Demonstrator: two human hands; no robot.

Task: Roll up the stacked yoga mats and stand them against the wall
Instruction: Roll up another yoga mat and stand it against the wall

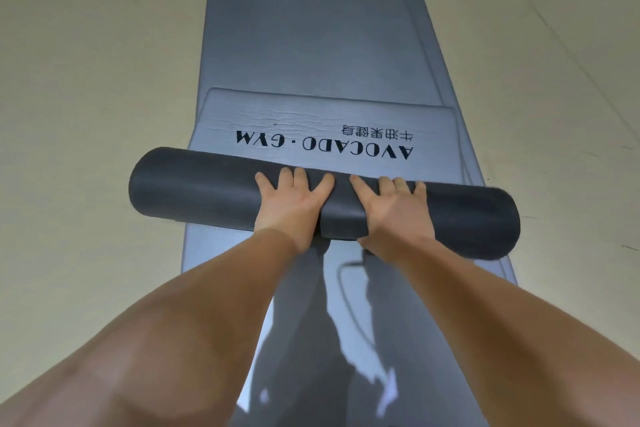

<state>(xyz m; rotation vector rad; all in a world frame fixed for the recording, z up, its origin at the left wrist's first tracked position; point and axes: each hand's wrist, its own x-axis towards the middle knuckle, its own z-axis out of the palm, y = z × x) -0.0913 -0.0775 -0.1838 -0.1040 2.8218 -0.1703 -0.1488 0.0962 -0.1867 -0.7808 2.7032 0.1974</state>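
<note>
Dark-grey, wound into a near-finished roll (207, 191), lies crosswise on the stacked mats (311, 45) on the floor (86, 80), pinned mid-length beneath left hand (294, 208) and right hand (393, 215), both flat, fingers spread, likely keeping the coil tight over the printed tail (325, 121).

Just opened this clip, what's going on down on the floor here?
A person is rolling up the top yoga mat. The left hand and right hand press side by side on the middle of the dark roll, fingers spread. Only a short flat end bearing the AVOCADO GYM print is not yet rolled. Under it, at least one more grey mat lies flat on the floor. No wall is in view.
</note>
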